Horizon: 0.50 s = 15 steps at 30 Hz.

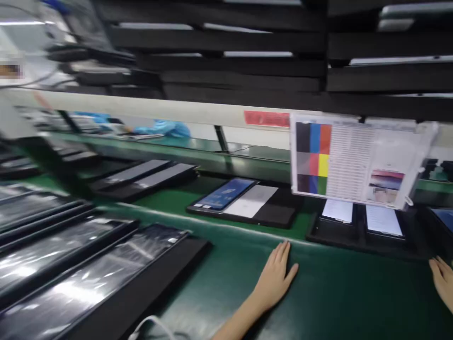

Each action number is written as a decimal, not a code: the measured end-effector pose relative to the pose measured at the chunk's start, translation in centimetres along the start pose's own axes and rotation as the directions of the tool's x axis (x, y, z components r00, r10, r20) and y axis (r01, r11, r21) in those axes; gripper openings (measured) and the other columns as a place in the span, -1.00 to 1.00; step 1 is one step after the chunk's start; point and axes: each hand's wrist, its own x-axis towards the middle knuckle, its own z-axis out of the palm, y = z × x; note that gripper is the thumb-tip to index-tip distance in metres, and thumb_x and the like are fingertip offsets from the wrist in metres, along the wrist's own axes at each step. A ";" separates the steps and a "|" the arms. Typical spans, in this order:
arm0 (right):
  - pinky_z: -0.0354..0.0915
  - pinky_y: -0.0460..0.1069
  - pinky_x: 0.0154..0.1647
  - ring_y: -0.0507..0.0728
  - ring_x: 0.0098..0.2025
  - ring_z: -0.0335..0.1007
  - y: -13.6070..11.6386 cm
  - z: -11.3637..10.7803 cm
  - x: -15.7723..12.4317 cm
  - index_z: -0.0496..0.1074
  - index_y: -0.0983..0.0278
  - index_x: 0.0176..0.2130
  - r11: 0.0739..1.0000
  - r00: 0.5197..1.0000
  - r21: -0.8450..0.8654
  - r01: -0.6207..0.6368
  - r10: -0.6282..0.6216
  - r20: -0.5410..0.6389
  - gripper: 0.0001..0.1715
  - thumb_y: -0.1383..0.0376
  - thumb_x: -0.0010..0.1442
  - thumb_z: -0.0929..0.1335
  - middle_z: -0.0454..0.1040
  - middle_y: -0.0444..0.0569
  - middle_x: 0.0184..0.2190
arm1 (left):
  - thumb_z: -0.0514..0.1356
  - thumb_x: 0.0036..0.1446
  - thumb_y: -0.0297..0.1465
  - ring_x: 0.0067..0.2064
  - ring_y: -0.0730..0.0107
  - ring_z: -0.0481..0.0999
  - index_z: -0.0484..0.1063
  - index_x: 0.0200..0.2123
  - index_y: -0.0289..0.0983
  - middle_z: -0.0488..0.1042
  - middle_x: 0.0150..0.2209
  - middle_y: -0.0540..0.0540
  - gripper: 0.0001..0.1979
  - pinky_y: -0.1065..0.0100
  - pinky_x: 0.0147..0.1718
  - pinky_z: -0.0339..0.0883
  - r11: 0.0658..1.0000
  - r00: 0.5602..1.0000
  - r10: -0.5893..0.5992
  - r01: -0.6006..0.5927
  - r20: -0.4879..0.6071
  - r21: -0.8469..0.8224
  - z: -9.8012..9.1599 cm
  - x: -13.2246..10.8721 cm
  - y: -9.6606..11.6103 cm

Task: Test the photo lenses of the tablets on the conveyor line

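Saw first the bench [354,293], green, probably stiff and smooth; above it the stack [226,42] of black trays, seemingly foam. Noted at left a panel [106,269], glossy under apparent clear film, so likely slippery. Found next the chart [354,160], hanging at a slant, with black, blue, red, yellow and green blocks. Located the right tray [329,230] below the chart, just past the bench's bright edge, and the middle tray [279,208] to its left. Judged both light and slightly soft, best lifted level by opposite rims to keep the loads from sliding. On the middle tray, made out the blue screen [226,193] beside a white sheet [253,200]; on the right tray, two lit screens [338,210], lying flat and apart. Reckoned the screens thin, stiff, slick and fragile, to be taken by the side edges, clear of the glass. Had the left hand [274,276] palm down on the bench, fingers close together, thumb spread, grasping nothing. Caught only part of the right hand [444,283], near the right tray's end; could not tell its grip or contact. Read no words on the red strip [266,118], no brand anywhere, and nothing in the chart's fine lines or the blue screen's pale marks.
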 end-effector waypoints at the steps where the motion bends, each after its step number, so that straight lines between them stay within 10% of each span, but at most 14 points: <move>1: -0.21 0.45 0.51 0.49 0.50 -0.05 0.4 0.4 0.0 0.60 0.25 -0.01 1.000 1.000 0.013 0.009 -0.009 0.012 -0.31 -0.10 0.19 0.21 0.40 0.14 0.30 | 0.07 0.36 -0.14 0.42 -0.18 0.25 0.32 0.31 -0.44 0.32 0.36 -0.43 -0.38 -0.18 0.41 0.14 0.999 1.000 -0.029 0.029 -0.002 -0.023 1.3 2.2 0.1; 9: -0.27 0.30 0.56 0.38 0.50 -0.01 -0.9 1.7 0.8 0.58 0.33 0.06 0.965 0.992 0.243 0.102 -0.118 0.054 -0.12 -0.25 0.12 0.25 0.47 0.16 0.23 | 0.19 0.17 -0.14 0.42 -0.26 0.22 0.46 0.06 -0.48 0.39 0.27 -0.52 -0.43 -0.08 0.49 -0.18 0.891 0.983 -0.175 0.185 0.063 -0.414 5.5 8.7 3.6; 15: 0.19 0.30 0.43 0.50 0.26 0.39 -1.2 0.8 1.7 0.52 0.38 0.08 0.853 0.991 0.506 -0.125 0.085 0.102 0.02 -0.38 0.03 0.38 0.51 0.27 0.15 | 0.16 0.25 0.04 0.20 -0.12 0.52 0.49 0.03 -0.32 0.56 0.07 -0.34 -0.43 0.04 0.24 0.37 0.475 0.909 -0.342 0.388 0.240 -0.790 5.1 11.2 5.2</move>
